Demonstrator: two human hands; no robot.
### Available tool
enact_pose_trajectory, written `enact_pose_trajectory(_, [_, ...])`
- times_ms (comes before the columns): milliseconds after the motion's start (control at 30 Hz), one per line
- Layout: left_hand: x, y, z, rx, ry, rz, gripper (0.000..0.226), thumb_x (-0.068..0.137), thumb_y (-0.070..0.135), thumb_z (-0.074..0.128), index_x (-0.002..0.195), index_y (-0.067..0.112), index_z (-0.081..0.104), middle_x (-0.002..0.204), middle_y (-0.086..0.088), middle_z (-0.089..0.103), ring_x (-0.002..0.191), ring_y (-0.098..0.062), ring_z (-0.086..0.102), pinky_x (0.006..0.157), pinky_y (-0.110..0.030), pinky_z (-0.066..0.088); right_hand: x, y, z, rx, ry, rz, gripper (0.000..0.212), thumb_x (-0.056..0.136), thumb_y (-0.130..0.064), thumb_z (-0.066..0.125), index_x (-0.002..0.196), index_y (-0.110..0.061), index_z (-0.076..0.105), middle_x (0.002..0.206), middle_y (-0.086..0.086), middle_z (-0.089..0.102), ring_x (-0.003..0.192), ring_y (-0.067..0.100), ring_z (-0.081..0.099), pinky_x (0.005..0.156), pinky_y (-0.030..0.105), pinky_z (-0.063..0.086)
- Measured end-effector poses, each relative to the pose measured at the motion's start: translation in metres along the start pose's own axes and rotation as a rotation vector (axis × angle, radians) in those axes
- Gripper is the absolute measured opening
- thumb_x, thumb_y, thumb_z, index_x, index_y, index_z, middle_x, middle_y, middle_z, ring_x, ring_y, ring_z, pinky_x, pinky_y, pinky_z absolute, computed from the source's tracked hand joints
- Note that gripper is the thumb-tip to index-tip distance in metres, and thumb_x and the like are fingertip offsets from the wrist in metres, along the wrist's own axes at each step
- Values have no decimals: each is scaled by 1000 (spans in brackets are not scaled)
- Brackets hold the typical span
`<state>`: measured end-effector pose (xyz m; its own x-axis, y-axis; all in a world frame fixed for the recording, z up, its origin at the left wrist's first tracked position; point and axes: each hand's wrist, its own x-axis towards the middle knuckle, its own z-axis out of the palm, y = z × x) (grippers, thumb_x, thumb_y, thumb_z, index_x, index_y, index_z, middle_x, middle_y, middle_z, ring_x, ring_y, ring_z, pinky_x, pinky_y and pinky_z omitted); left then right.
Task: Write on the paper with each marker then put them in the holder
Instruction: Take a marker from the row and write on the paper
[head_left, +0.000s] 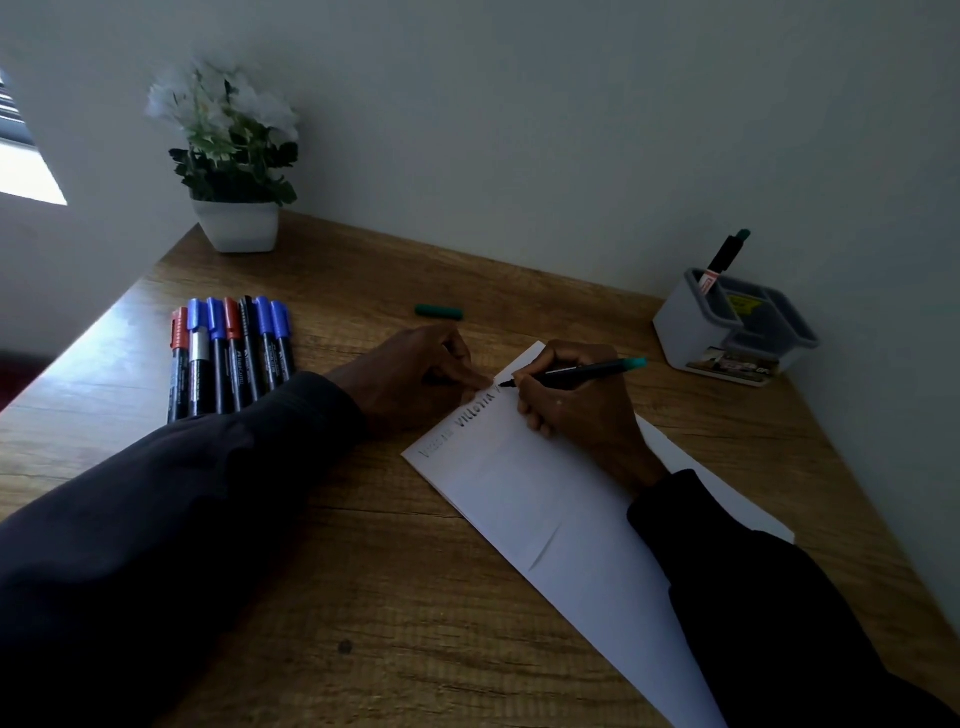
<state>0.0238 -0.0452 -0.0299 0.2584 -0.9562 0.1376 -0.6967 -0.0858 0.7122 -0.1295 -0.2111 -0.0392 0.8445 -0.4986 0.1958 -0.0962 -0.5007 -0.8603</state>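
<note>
Sleeves (156, 519) frame the paper (519, 493): left hand (415, 374) presses its edge with extended fingers (steadying it) while right hand (576, 415) pinches the green marker (587, 370), writing.

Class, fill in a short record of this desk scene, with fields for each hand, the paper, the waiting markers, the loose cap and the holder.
Right hand: grips a green-ended marker, tip on the paper
Left hand: fingers rest at the paper's edge
Paper: writing along its top edge
Waiting markers: seven in a row, capped
Loose cap: green, on the table
Holder: one marker inside
</note>
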Motion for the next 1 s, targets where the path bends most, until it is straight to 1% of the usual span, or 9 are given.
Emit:
enact_pose_trajectory(133, [1,0,0,58,-20,34,34,92,21,62,92,54,49,102,22,47,94,0,53,68,-8,47,0,0,-2,19,17,-23,11,90,-4,72,80,-4,69,64,7,71,49,21,67,44,28,53])
enact_pose_trajectory(200, [1,-1,0,47,-26,17,33,92,20,62,92,51,51,102,21,50,92,-2,56,65,-10,47,1,1,-2,20,5,-56,9,92,-4,72,84,0,70,67,10,72,51,24,68,45,29,54])
enact_pose_trajectory(267, [2,-4,1,86,-21,15,25,92,21,62,105,42,63,106,15,51,91,0,54,67,-6,46,1,2,-1,10,-2,-66,8,92,-5,71,87,1,71,68,10,72,51,24,69,45,28,54])
enact_pose_trajectory(333, [3,-6,1,128,-29,22,27,92,22,61,116,36,64,111,12,49,91,1,52,68,-6,45,1,2,0,15,9,-51,8,92,-5,71,85,-1,70,68,10,72,51,24,68,45,29,54])
enact_pose_trajectory(533, [1,-1,-1,75,-34,19,29,93,22,60,101,49,55,107,13,50,92,-4,54,69,-8,48,1,1,0,37,13,-21,11,92,-3,70,81,-4,70,67,11,71,50,22,67,44,26,53])
enact_pose_trajectory(633, [2,-5,1,154,-44,17,28,94,25,58,117,40,62,112,14,45,94,2,48,67,-7,44,1,2,-1,26,18,14,11,91,-3,72,80,0,69,66,12,71,50,23,66,43,27,54])
enact_pose_trajectory(700, [3,-7,1,167,-60,17,29,94,25,58,118,40,62,112,15,44,93,4,47,68,-4,43,1,2,-2,39,27,-1,11,90,-2,72,82,5,68,67,15,71,50,27,67,44,31,55])
enact_pose_trajectory(867, [1,0,-2,59,-62,-5,34,94,20,60,90,52,48,101,20,48,96,-7,55,69,-1,45,1,2,-1,92,31,-23,9,92,-1,70,86,6,69,69,17,72,51,24,68,46,29,56])
enact_pose_trajectory(1000, [2,-1,-1,110,-56,16,26,94,21,59,106,44,59,105,16,44,94,-1,50,73,2,40,2,2,0,44,32,22,11,92,-4,70,82,0,70,70,15,72,56,33,69,49,30,56])
